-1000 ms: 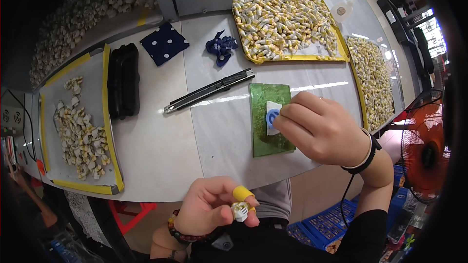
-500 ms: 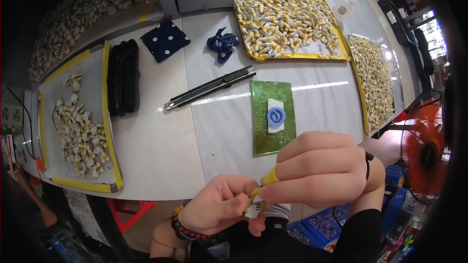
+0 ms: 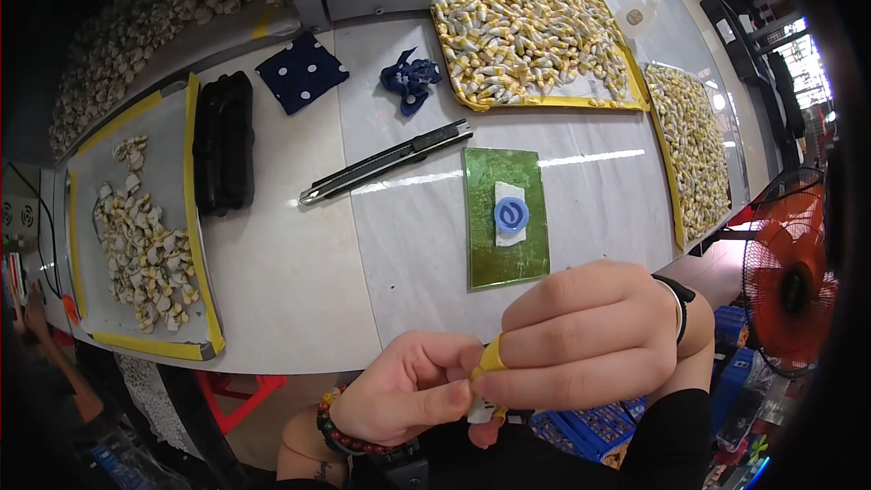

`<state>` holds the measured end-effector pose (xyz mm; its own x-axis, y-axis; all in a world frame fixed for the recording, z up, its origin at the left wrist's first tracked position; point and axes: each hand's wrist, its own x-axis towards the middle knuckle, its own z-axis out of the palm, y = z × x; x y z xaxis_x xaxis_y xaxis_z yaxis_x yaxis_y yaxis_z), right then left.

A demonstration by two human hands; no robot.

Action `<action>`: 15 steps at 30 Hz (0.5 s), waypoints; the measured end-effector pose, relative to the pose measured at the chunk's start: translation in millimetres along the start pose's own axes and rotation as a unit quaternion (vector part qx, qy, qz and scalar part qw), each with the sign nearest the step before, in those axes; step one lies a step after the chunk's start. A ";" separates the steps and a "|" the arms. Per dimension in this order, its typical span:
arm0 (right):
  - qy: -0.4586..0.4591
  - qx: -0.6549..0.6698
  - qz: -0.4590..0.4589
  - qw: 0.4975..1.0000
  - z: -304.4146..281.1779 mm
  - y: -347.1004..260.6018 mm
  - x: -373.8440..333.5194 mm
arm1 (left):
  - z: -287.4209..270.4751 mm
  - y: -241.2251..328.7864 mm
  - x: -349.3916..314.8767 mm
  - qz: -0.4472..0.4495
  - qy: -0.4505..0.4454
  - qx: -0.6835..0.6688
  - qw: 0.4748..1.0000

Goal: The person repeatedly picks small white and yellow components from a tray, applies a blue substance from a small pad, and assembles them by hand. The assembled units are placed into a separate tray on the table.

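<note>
Low in front of me, my left hand (image 3: 404, 392) and my right hand (image 3: 585, 336) meet at the fingertips. Pinched in the left fingers is a small white-and-yellow piece (image 3: 479, 411) with dark marks, mostly covered by the fingers. My right fingertips press together against its upper end. A yellow band or strip (image 3: 491, 358) shows at the right fingertips; whether it is worn or held I cannot make out. Just beyond the hands lies a green rectangular mat (image 3: 506, 259) bearing a blue round cap-like piece (image 3: 512, 215) on a white pad.
A box cutter (image 3: 386, 163) lies mid-table. Yellow-edged trays of small pieces stand at left (image 3: 209, 308), far right (image 3: 544, 105) and right edge (image 3: 667, 163). Near the left tray are a black case (image 3: 225, 143) and a dotted cloth (image 3: 302, 73). An orange fan (image 3: 789, 281) stands right.
My right hand has shifted slightly down and left, closer over the left fingers. The small piece is more hidden now. The table scene has shifted slightly left in view.
</note>
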<state>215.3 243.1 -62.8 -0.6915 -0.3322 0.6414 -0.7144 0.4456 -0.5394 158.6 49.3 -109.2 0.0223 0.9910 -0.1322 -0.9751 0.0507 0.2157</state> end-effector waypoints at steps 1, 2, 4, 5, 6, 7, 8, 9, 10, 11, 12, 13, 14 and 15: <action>0.003 -0.001 -0.002 1.000 1.0 0.5 -0.3 | -0.2 0.3 -0.1 0.000 -0.004 -0.007 1.000; 0.003 -0.003 -0.001 1.000 -0.1 -0.2 -1.4 | 0.2 -0.1 1.5 0.005 -0.001 0.000 1.000; 0.004 -0.004 0.002 1.000 -0.2 -0.1 -3.4 | 1.4 -0.3 2.3 0.013 0.006 0.017 1.000; 0.001 -0.009 0.009 1.000 -2.9 -3.7 -5.3 | 2.1 -1.4 4.4 0.017 0.004 0.035 0.999; -0.003 -0.009 0.014 1.000 -3.5 -4.5 -6.0 | 0.2 -2.5 4.0 0.023 -0.001 0.052 0.998; -0.005 -0.005 0.019 1.000 -1.1 -3.5 -7.6 | -1.8 -2.3 3.5 0.029 -0.007 0.068 0.997; -0.007 -0.011 0.029 0.999 -3.4 -5.8 -11.2 | -4.9 1.2 2.6 0.005 0.012 0.128 0.992; -0.010 -0.021 0.043 0.999 -7.0 -11.2 -13.3 | -5.4 -0.5 4.0 0.022 0.023 0.156 0.987; -0.013 -0.042 0.061 0.997 -11.7 -19.5 -15.8 | -5.8 -4.2 5.9 0.039 0.033 0.182 0.982; -0.012 -0.070 0.080 0.994 -16.9 -23.4 -16.0 | -7.7 -7.3 4.3 0.066 0.058 0.212 0.973; 0.002 -0.136 0.104 0.985 -27.6 -27.3 -17.0 | -11.3 -10.9 1.7 0.088 0.063 0.176 0.978; 0.015 -0.235 0.133 0.963 -42.9 -30.0 -19.3 | -14.5 -11.0 1.3 0.107 0.053 0.161 0.980; 0.049 -0.339 0.177 0.923 -59.0 -25.1 -26.9 | -18.6 -12.1 -1.2 0.129 0.053 0.150 0.979; 0.080 -0.421 0.240 0.871 -79.9 -21.6 -35.1 | -20.8 -12.3 -1.9 0.141 0.040 0.133 0.980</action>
<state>263.5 311.6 -30.1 -0.8169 0.1508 0.5568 0.0308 0.9752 -0.2190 166.0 44.2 -131.7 -0.2679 0.9579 -0.1030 -0.8475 -0.1834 0.4982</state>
